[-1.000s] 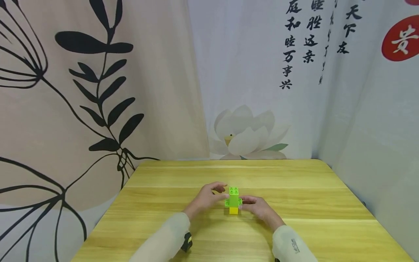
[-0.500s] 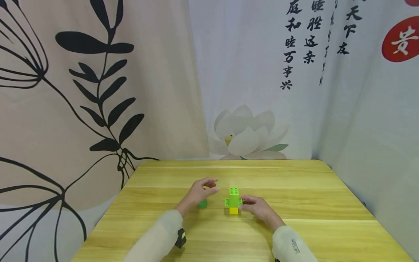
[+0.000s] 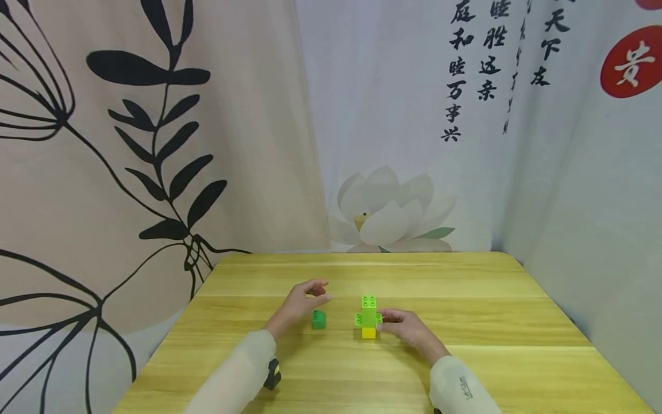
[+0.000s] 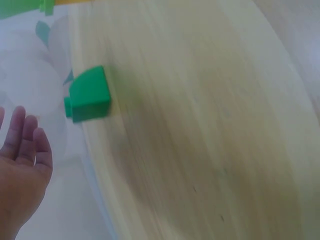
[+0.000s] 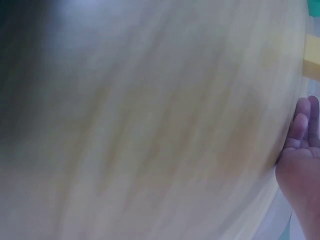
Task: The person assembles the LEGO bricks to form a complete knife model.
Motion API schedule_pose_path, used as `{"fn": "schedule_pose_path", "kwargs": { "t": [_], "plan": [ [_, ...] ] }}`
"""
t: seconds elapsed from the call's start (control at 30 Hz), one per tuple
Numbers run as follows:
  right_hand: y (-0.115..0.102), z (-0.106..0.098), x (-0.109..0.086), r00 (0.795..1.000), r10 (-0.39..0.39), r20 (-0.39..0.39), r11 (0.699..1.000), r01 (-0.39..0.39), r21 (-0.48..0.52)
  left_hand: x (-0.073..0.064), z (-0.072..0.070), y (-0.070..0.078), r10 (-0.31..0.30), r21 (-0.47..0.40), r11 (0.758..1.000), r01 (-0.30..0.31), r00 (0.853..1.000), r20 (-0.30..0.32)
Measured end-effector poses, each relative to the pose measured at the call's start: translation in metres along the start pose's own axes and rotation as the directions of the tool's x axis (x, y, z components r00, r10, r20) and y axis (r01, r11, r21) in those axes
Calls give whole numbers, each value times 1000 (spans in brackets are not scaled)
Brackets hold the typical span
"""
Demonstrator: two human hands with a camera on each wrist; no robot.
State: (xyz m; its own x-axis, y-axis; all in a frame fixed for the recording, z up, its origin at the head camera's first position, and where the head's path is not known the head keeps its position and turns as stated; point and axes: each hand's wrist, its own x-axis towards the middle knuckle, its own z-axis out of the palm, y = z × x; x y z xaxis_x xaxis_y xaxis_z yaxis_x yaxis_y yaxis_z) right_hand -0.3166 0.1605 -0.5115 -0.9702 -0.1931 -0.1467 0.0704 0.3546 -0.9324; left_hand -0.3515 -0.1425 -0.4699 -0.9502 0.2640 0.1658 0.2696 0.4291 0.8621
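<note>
A small stack of toy building bricks [image 3: 369,315] stands upright on the table, lime green above, with a side stud piece left and right, and yellow at the bottom. My right hand [image 3: 408,330] pinches its right side piece between thumb and fingers. In the right wrist view, the yellow brick [image 5: 312,55] shows just past the fingers. Left of the stack sits a darker green brick [image 3: 318,319] with a curved side, seen closer in the left wrist view as a green brick [image 4: 90,95]. My left hand [image 3: 299,303] hovers behind and left of it, fingers relaxed, holding nothing.
The wooden table [image 3: 465,379] carries the bricks near its middle. Behind it hangs a printed curtain [image 3: 269,144] with plant shapes, a lotus and characters. Another curtain [image 3: 595,190] closes off the right side.
My left hand has moved left, away from the stack, and the darker green brick has come into sight beside it. The right hand and the stack have stayed in place.
</note>
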Motion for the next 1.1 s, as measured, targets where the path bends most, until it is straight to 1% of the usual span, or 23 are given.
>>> {"fn": "schedule_pose_path", "kwargs": {
  "t": [0.13,0.27,0.4,0.53,0.63,0.73,0.8,0.93,1.03,1.1],
  "plan": [
    [0,1,1,1000,-4,1,1000,4,-5,-3,-8,-9,-22,24,999,22,1000,0],
    [0,1,0,1000,-10,-1,1000,10,-6,-5,-15,-20,-42,29,999,41,999,12],
    [-1,0,-1,1000,-4,-1,1000,4,-5,-7,-21,-29,-60,23,998,59,997,39],
    [-3,0,-2,1000,1,-4,1000,-1,2,-11,-25,-35,-81,19,997,80,994,77],
    [-3,1,-3,1000,0,-10,1000,0,3,-15,-26,-39,-96,29,995,93,988,118],
    [-3,1,-3,1000,-6,-11,1000,6,-5,-18,-26,-42,-105,46,994,100,984,143],
    [-3,1,-3,1000,-14,-13,1000,14,-15,-20,-25,-44,-105,52,994,98,983,149],
    [-2,1,-3,1000,-11,-11,1000,11,-2,-21,-22,-45,-117,42,993,112,981,154],
    [-2,1,-3,1000,-2,-13,1000,2,14,-21,-20,-46,-125,56,991,118,979,162],
    [-2,1,-3,1000,-3,-11,1000,3,5,-21,-19,-47,-133,63,990,124,977,166]
  ]
}}
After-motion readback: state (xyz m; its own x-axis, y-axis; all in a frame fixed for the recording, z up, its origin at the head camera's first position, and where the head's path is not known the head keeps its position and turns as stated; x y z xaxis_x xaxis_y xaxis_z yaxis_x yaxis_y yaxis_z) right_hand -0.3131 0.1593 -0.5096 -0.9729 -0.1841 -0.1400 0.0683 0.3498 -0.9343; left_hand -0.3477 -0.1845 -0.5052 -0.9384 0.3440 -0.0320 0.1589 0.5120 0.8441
